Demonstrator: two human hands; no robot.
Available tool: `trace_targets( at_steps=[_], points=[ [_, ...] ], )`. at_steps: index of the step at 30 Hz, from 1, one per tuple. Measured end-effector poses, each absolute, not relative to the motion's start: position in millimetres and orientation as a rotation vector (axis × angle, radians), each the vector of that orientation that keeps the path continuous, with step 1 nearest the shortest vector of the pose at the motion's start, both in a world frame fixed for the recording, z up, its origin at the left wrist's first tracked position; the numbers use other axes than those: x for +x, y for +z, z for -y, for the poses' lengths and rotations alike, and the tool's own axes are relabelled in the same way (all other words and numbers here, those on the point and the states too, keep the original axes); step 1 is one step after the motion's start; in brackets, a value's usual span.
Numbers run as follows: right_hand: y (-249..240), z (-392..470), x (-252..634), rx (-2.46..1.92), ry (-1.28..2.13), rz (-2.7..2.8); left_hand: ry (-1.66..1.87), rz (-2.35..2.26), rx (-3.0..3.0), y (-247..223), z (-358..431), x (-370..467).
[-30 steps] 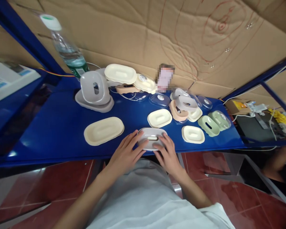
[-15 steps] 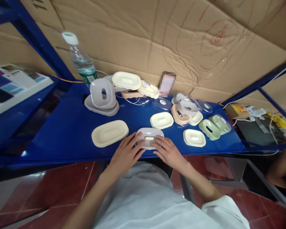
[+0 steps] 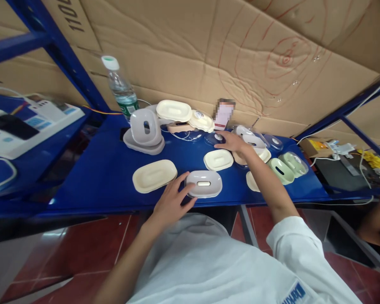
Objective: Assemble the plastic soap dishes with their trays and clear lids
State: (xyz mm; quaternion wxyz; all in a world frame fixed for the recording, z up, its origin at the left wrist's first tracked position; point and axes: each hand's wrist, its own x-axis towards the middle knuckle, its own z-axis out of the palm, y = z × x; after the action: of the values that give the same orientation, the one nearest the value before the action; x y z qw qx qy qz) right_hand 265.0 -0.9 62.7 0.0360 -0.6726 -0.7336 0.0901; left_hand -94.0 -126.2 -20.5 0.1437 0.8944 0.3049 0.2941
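Observation:
My left hand rests with spread fingers at the left side of a grey oval soap dish near the table's front edge. A cream piece shows through the dish's slot. My right hand reaches to the back, fingers apart at the right edge of a clear plastic lid; whether it touches the lid I cannot tell. Between the hands lies a small cream oval tray. A larger cream tray sits left of the grey dish. Under my right forearm, another cream tray is partly hidden.
Grey dishes stack at the back left beside a water bottle. Cream pieces lie piled behind. A phone leans on the cardboard wall. Green dishes stand right. A power strip lies far left.
My right hand has left the grey dish and moved up to the back, beside the clear lid. My left hand stays at the dish. The view has shifted slightly.

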Motion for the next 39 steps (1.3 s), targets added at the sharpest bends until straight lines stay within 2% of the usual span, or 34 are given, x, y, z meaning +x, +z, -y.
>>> trace_targets(
  at_steps=[7,14,18,26,34,39],
  points=[
    [77.6,75.8,244.6,-1.667,0.209,2.351,0.893,-0.929,2.440,-21.7,126.2,-91.2],
    [39.0,172.0,188.6,-1.433,0.333,2.349,0.827,-0.958,2.192,-23.6,123.4,-93.4],
    [22.2,178.8,177.4,-1.420,0.264,2.361,0.789,-0.922,2.128,-25.3,117.4,-98.1],
    [26.7,169.7,180.0,-1.352,0.202,2.404,0.756,-0.878,2.100,-22.5,111.9,-103.5],
    [8.7,179.6,172.5,-1.361,0.082,2.357,0.725,-0.843,2.123,-21.5,111.2,-106.1],
    [3.8,184.4,173.3,-1.310,0.204,2.306,0.695,-0.821,2.129,-21.5,111.8,-106.0]
  ],
)
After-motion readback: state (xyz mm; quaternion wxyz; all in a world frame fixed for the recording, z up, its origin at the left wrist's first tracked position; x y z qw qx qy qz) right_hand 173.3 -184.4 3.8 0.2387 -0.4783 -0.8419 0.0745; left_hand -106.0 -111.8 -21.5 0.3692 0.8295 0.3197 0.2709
